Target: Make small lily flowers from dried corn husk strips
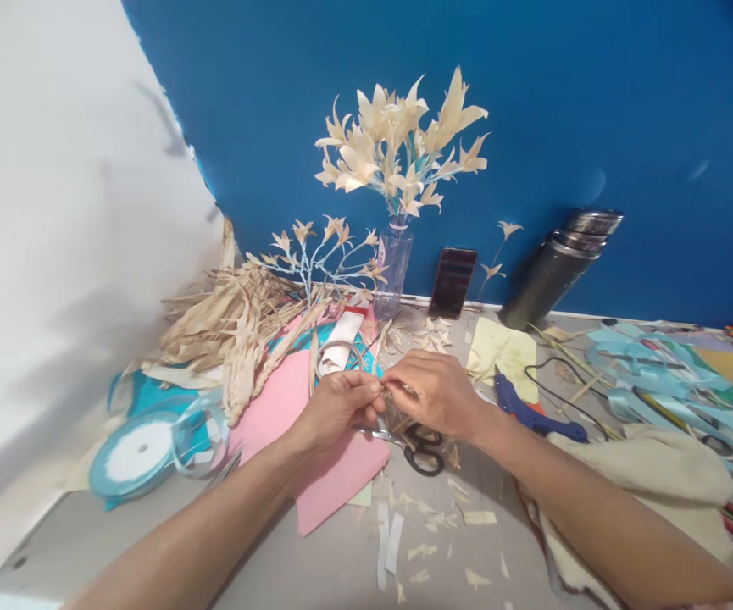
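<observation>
My left hand (344, 405) and my right hand (433, 391) meet over the middle of the table, with thumbs and fingertips pinched close together. Whatever lies between the fingers is too small and too covered to name. Just beneath them are scissors with black handles (424, 449), their blades partly hidden by my hands. A pink sheet (334, 483) lies under my left hand. Behind the hands rests a roll of white tape or ribbon (342, 343), partly covered. To the right of my right hand is a blue glue gun (535, 413).
Dried husks (232, 326) and a ribbon spool (134, 453) lie left. A bottle (395, 267) of husk flowers (397, 140), a phone (453, 282) and a leaning flask (553, 275) stand at the blue wall. Ribbons (652, 364) and a cloth (646, 474) lie right; scraps (426, 512) litter the front.
</observation>
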Motion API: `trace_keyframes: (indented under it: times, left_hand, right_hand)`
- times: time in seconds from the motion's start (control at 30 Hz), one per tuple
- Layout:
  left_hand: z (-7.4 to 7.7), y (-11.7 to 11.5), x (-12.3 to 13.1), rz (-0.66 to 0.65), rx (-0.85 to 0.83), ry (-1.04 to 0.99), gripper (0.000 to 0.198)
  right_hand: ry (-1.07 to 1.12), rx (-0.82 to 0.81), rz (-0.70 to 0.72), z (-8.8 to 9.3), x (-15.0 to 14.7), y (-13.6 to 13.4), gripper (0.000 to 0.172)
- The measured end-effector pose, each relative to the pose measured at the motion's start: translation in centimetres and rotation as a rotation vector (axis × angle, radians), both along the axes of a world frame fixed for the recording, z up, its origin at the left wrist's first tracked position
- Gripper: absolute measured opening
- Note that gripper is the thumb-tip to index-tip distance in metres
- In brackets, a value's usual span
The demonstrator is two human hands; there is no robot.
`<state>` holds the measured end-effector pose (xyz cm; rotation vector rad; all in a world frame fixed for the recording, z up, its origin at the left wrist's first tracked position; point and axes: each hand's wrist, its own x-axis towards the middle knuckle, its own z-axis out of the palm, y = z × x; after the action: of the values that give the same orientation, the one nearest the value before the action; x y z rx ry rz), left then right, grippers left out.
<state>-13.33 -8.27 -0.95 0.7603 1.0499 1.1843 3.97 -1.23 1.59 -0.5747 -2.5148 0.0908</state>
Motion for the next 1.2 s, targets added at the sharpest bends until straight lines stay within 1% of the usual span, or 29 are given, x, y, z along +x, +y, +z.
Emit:
trace_keyframes:
  times: [0.27,0.5,0.6,0.73,0.9,1.1,1.2]
  left_hand:
    - [0.3,0.0,-0.2,-0.019,0.005,0.070,0.033]
    - [0.1,0.0,-0.3,-0.044,0.014,0.046,0.032]
    - [-0.2,0.1,-0.3,0.002,0.021,0.022,0.027]
    - [-0.1,0.1,-0.3,0.068,0.052,-0.027,0.025]
    - [0.4,0.1,-0.2,0.068,0.048,0.012,0.031]
    - [0.3,0.0,0.0,0.053,0.072,0.022,0.034]
    - [0.4,-0.3,0.2,0.011,0.075,0.027,0.033]
  right_hand:
    - [0.058,-0.082,0.039,0.4,0.1,0.2,0.012]
    - [0.048,-0.101,0.053,0.3,0.3,0.5,0.010]
    - [0.059,-0.172,0.064,0.4,0.4,0.6,0.009]
    - [0.088,-0.242,0.006,0.7,0.5,0.7,0.008]
    - [0.149,-0.371,0.016,0.9,0.3,0.5,0.009]
    - [0.259,-0.527,0.042,0.3,-0.3,-0.1,0.012]
    - [0.308,-0.549,0.043,0.2,-0.5,-0.4,0.011]
